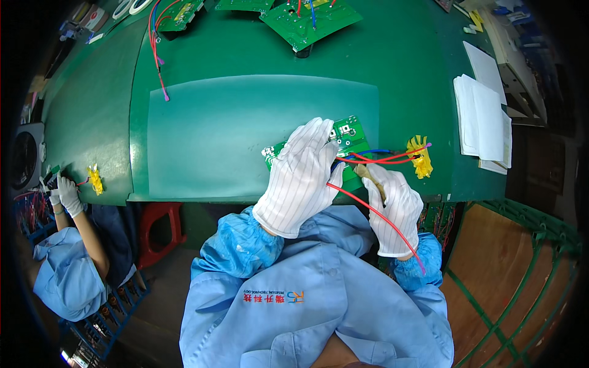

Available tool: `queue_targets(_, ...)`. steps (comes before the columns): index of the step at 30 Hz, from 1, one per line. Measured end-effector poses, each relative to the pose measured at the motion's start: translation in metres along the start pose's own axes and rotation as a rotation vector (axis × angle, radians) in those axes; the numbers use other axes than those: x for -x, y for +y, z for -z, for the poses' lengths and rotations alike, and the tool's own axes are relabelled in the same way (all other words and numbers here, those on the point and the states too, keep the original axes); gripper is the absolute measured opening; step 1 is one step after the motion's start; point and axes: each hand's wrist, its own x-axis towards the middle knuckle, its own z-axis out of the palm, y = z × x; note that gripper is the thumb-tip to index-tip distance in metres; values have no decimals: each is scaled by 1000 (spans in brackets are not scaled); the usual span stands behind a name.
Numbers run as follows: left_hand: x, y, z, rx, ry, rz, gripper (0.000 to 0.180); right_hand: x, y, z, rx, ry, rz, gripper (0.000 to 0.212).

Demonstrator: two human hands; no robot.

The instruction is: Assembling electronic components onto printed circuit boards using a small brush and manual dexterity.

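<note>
A green circuit board (354, 138) lies near the front edge of the green table, tilted, with red and blue wires (383, 159) running off its right side. Over its left part rests my left hand (300, 175), in a white striped glove, fingers together across the board and thumb by its near side; it holds the board. Close to the board's lower right, my gloved right hand (396, 211) is closed round a short tan tool (370, 180), whose exact kind is largely hidden. One red wire (380, 214) droops past the table edge towards my right sleeve.
A yellow taped bundle (420, 157) lies to the right of the board, and white papers (481, 119) are beyond it. More circuit boards (313, 21) with wires stand at the far side. At far left, a co-worker's gloved hand (69, 195) handles a dark part near a red stool (161, 233).
</note>
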Motion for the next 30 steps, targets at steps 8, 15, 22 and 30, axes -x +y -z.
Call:
queue_targets(8,18,-6,39,201,16,6,97,-3,2,7,-17,-69,-85,34)
queue_targets(15,61,-31,26,176,215,432,63,0,10,8,-102,-109,-89,29)
queue_targets(22,66,-41,16,190,105,355,32,4,12,7,-128,-92,-146,27)
queue_targets(30,55,-38,15,427,143,419,30,-13,34,47,-227,-178,-154,18)
